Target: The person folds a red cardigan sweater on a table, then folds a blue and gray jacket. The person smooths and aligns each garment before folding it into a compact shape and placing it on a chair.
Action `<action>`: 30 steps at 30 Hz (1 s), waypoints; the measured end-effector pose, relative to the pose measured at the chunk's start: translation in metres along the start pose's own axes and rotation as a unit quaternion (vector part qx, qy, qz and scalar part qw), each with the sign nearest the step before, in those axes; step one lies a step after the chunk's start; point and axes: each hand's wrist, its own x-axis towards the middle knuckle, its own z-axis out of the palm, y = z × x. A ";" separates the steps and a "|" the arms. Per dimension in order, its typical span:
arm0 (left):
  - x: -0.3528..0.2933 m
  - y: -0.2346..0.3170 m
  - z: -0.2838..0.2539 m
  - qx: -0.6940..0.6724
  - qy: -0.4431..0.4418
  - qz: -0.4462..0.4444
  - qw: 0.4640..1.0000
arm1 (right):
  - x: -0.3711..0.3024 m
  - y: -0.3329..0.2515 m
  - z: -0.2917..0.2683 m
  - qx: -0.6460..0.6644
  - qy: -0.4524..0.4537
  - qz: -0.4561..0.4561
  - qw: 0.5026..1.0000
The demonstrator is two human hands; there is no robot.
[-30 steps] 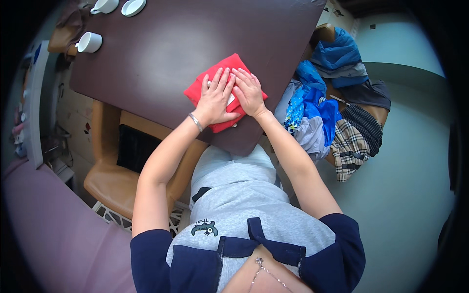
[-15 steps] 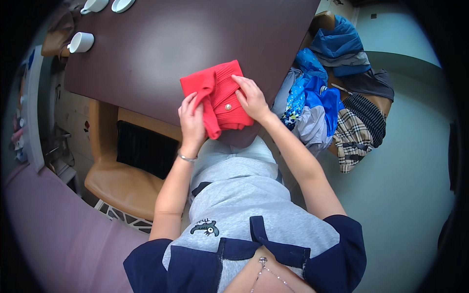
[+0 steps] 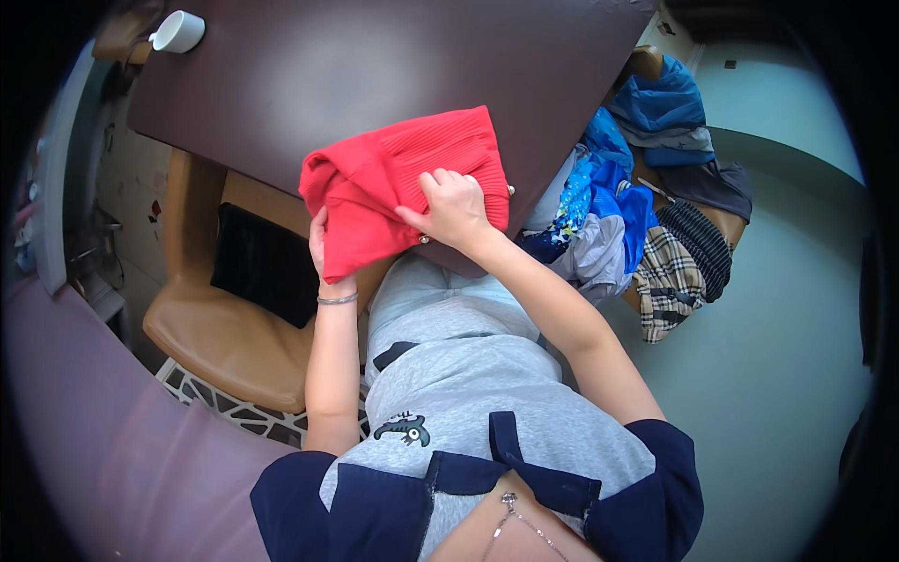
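A red ribbed knit sweater (image 3: 375, 178) with small shiny round buttons lies folded at the near corner of the dark brown table (image 3: 309, 84), partly past the table edge. My left hand (image 3: 319, 245) holds the sweater's near left part, its fingers mostly hidden behind and under the cloth. On top of the ribbed part rests my right hand (image 3: 451, 208), fingers curled into the fabric and thumb stretched toward the left. Between the hands the cloth is turned over in a smooth flap, with one button showing near my right wrist.
Right of the table, a chair bears a heap of clothes: blue garments (image 3: 623, 201), a plaid piece (image 3: 670, 281) and a striped dark one (image 3: 698, 244). A white cup (image 3: 178, 32) stands at the far left. A tan chair (image 3: 225, 342) with a black cushion (image 3: 264, 267) is at left.
My left hand moved down and left, pulling part of the sweater outward and turning it over. My right hand moved slightly left and down, and its fingers curled. The view shifted a little.
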 end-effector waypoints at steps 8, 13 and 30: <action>0.004 0.011 -0.012 -0.240 -0.026 -0.120 0.963 | 0.004 -0.010 -0.001 -0.031 -0.075 0.029 0.996; -0.001 0.014 -0.001 -0.266 -0.056 -0.138 0.952 | -0.004 0.025 -0.029 0.000 0.170 0.090 0.981; 0.020 0.043 -0.006 0.678 0.258 0.295 0.622 | -0.002 0.041 -0.019 0.130 0.072 0.025 0.989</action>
